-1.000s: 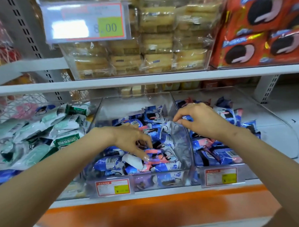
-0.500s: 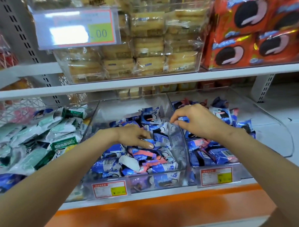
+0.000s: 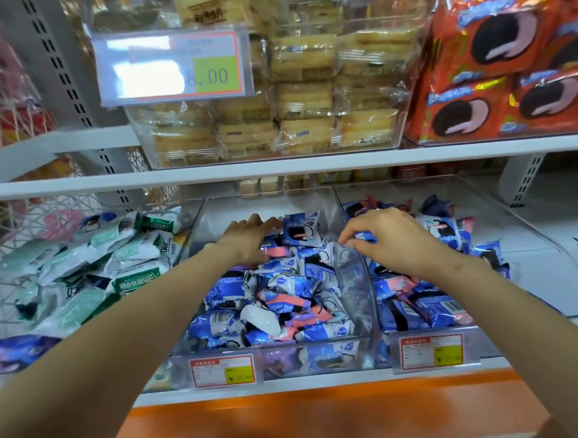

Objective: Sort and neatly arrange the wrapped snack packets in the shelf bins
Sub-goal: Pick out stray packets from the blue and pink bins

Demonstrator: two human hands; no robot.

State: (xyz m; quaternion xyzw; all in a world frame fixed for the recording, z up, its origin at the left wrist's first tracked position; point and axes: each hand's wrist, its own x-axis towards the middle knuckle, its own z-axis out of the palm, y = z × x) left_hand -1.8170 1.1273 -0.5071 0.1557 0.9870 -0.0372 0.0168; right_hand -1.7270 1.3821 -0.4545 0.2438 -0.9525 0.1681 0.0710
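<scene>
A clear middle bin (image 3: 352, 265) holds a jumbled heap of blue, white and pink snack packets (image 3: 284, 301). My left hand (image 3: 249, 240) lies far back in that bin, fingers stretched flat over the packets. A second clear bin (image 3: 547, 240) to the right holds more blue packets (image 3: 417, 306). My right hand (image 3: 391, 237) hovers over the divider between the two bins, fingers curled down and pinching a blue packet (image 3: 364, 237) at the right bin's back left.
Green and white packets (image 3: 84, 270) fill the bin on the left. The upper shelf (image 3: 278, 168) carries a clear box of wrapped cakes (image 3: 305, 95), a price tag (image 3: 171, 66) and orange cookie bags (image 3: 506, 60). Price labels (image 3: 223, 370) sit on the bin fronts.
My left hand has slid from the middle of the heap toward the back of the middle bin. My right hand stays near the divider, still curled over a packet.
</scene>
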